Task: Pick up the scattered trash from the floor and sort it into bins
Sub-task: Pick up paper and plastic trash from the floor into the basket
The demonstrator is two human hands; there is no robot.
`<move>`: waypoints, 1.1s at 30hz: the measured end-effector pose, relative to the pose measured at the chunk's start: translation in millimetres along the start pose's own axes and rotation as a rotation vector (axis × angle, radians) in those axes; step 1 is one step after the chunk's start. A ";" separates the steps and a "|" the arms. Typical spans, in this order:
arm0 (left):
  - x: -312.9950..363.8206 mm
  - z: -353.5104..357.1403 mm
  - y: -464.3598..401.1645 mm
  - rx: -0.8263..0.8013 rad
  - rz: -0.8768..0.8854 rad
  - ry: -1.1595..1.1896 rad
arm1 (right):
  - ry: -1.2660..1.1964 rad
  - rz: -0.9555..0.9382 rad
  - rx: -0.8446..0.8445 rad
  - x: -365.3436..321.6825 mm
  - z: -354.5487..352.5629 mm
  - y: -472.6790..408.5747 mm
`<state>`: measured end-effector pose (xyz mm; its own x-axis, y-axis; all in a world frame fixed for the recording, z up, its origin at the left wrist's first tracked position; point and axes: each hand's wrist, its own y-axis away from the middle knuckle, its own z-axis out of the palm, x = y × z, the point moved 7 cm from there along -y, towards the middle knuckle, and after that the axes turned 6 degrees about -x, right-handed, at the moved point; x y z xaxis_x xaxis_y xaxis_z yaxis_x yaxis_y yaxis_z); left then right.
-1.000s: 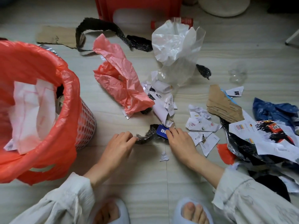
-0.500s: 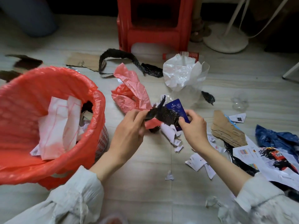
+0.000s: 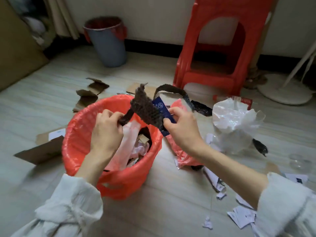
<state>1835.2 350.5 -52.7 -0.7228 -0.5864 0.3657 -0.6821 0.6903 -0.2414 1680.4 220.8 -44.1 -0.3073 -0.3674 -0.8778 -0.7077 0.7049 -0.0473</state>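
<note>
A strip of black bubble wrap (image 3: 145,108) hangs over the bin with the red bag liner (image 3: 80,117). My left hand (image 3: 106,132) grips the strip's left end above the bin's opening. My right hand (image 3: 181,129) pinches its right end together with a dark blue card (image 3: 162,108). Paper and cardboard scraps lie inside the bin. A second bin, grey with a red liner (image 3: 109,41), stands by the far wall.
A red plastic stool (image 3: 220,48) stands behind. On the floor lie cardboard pieces (image 3: 90,94), a red bag (image 3: 181,156), a white plastic bag (image 3: 237,124), another black strip (image 3: 186,96) and torn paper (image 3: 241,216). A fan base (image 3: 285,93) sits far right.
Both hands lifted the black strip and blue card off the floor and carried them left, over the red-lined bin. The view has tilted up, showing the far wall.
</note>
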 end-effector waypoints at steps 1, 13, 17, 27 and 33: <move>-6.7 9.4 3.7 -0.095 -0.037 -0.052 | 0.012 0.023 -0.044 -2.5 12.9 -4.2; 31.1 -2.9 -2.4 0.102 0.125 0.024 | -0.285 0.211 -0.081 44.4 14.9 7.3; 98.6 35.8 11.5 -0.008 0.417 0.110 | -0.290 0.300 0.016 90.9 -25.2 30.3; 171.2 218.6 114.1 -0.603 0.873 0.004 | 0.099 0.777 0.114 263.9 -117.5 152.1; 186.2 274.6 140.9 -0.705 0.935 -0.100 | 0.550 0.753 0.032 311.7 -105.5 206.2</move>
<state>1574.1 222.2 -265.4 -0.9366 0.2639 0.2305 0.3082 0.9334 0.1839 1371.5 187.5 -277.1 -0.9421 -0.0363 -0.3334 -0.1837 0.8876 0.4224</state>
